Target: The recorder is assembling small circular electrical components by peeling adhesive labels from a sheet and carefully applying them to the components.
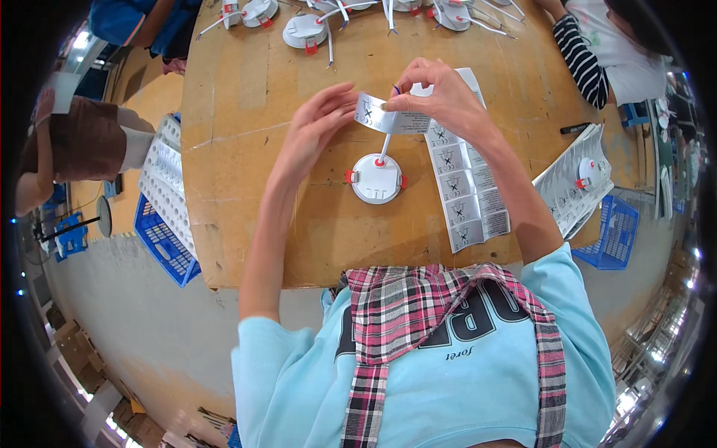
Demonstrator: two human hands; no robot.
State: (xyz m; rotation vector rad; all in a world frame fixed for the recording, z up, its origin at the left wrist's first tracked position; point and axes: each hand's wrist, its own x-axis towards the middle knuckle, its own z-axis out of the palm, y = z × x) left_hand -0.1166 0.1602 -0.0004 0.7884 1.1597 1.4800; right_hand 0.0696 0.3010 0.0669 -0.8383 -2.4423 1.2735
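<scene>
A small silver-white printed label (373, 112) is held above the table, its right part pinched between the thumb and fingers of my right hand (441, 93). At the label's left edge is my left hand (317, 123), fingers stretched out; whether they touch the label I cannot tell. Below both hands lies a round white downlight (376, 179) with red clips at its sides. Its white cable (385, 145) rises from a red grommet and passes behind the label; the blue wire end shows by my right fingers. A sheet of labels (457, 190) lies under my right forearm.
Several more downlights (305, 31) with loose cables lie along the far edge. To the right are a stack of label sheets (575, 183) with a downlight on it, and a black marker (575, 128). Blue baskets (160, 243) flank the table. A person in striped sleeves (581, 63) sits far right.
</scene>
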